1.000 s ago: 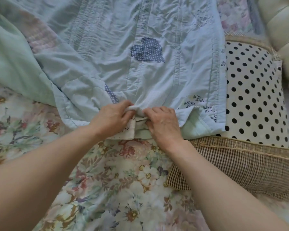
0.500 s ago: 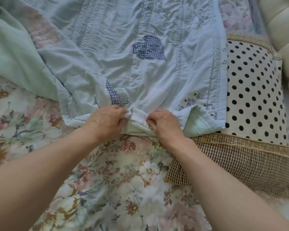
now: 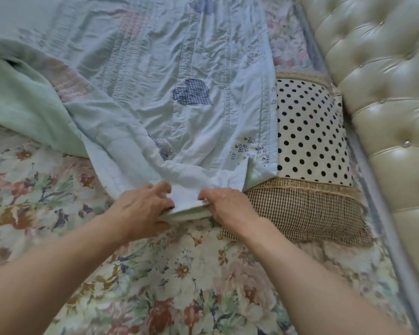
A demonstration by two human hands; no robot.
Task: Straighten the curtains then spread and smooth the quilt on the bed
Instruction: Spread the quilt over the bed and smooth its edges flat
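Observation:
A pale blue patchwork quilt point(image 3: 169, 68) with a mint green underside lies rumpled across the bed, its near edge bunched in front of me. My left hand point(image 3: 140, 209) grips that near edge from the left. My right hand point(image 3: 228, 206) pinches the same edge a short way to the right. The strip of quilt between the two hands is folded over and shows its green backing. No curtains are in view.
A floral bedsheet point(image 3: 169, 281) covers the mattress below the quilt. A polka-dot pillow point(image 3: 310, 131) with a checked, fringed border point(image 3: 300, 213) lies right of the quilt. A tufted cream headboard point(image 3: 382, 93) runs along the right side.
Both hands have drawn the quilt's near edge toward me and slightly apart. The view has tilted up, showing more of the quilt and the headboard.

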